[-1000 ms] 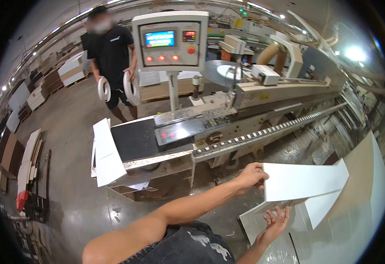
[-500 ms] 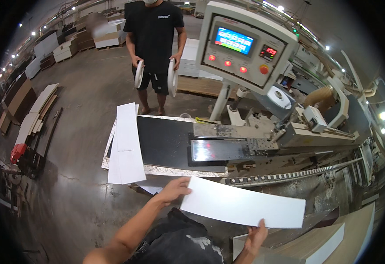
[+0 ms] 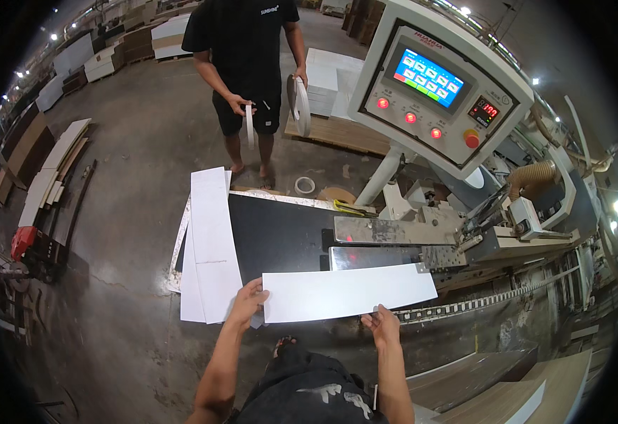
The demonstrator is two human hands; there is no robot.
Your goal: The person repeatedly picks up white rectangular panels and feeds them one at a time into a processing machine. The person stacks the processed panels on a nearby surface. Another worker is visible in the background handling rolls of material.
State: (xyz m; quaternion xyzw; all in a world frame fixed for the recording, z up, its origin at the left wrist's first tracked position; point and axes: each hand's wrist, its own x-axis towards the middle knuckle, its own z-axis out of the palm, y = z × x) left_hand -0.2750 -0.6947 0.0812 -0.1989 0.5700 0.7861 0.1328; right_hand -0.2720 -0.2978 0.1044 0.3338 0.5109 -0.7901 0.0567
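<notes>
A long white board [image 3: 348, 293] lies across in front of me, held in both hands at the front edge of a machine table. My left hand [image 3: 250, 302] is closed round its left end, thumb on the face. Near the middle of its front edge, my right hand [image 3: 382, 326] supports it with bent fingers, partly underneath. The board's far edge overlaps the near side of a shiny metal plate [image 3: 372, 258] on the machine; I cannot tell whether they touch. Several white boards [image 3: 214, 244] lie stacked to the left, on the black tabletop [image 3: 277, 230].
A control box [image 3: 432, 92] with a lit screen and red buttons stands above the machine. Beyond the table a person [image 3: 249, 56] holds two rolls of white strip [image 3: 300, 106]. A roller rail [image 3: 492, 295] runs right. Wood-coloured panels [image 3: 492, 385] lie at lower right.
My hands have brought the white board forward and left, from near my body to the machine's front edge, and levelled it. The person's rolls have shifted. My view has moved too.
</notes>
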